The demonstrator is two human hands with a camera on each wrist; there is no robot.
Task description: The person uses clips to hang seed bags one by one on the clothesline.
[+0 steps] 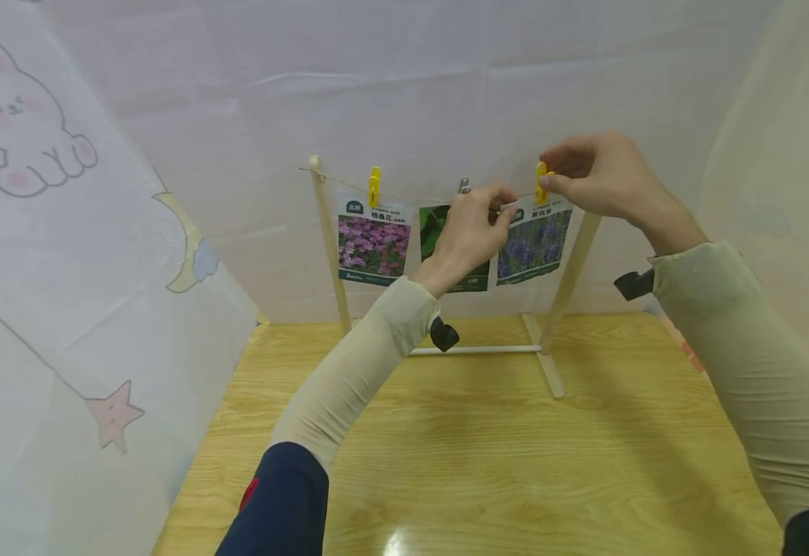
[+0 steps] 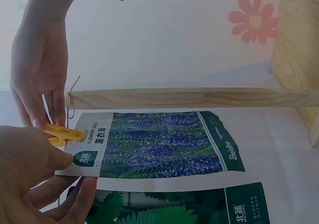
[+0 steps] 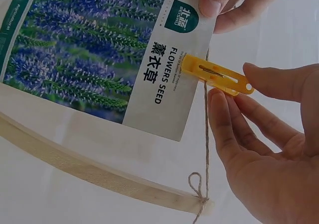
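Observation:
A seed packet with purple flowers [image 1: 532, 245] hangs at the right end of a thin string [image 3: 207, 134]. My left hand [image 1: 470, 232] pinches its top left corner between thumb and fingers. At the packet's top edge my right hand [image 1: 616, 177] holds a yellow clothespin [image 3: 214, 77], thumb on one side and fingers on the other. The clothespin's jaws sit over the packet edge and the string. Behind my left hand, a green-leaf packet [image 1: 433, 228] hangs partly hidden under a grey clothespin [image 1: 464, 184].
A pink-flower packet [image 1: 374, 247] hangs at the left from another yellow clothespin [image 1: 374, 188]. Wooden posts [image 1: 331, 247] carry the string, and a white rod [image 1: 477, 350] joins them low down. The stand is on a wood-grain table [image 1: 446, 448], with pale printed curtains [image 1: 119, 255] around it.

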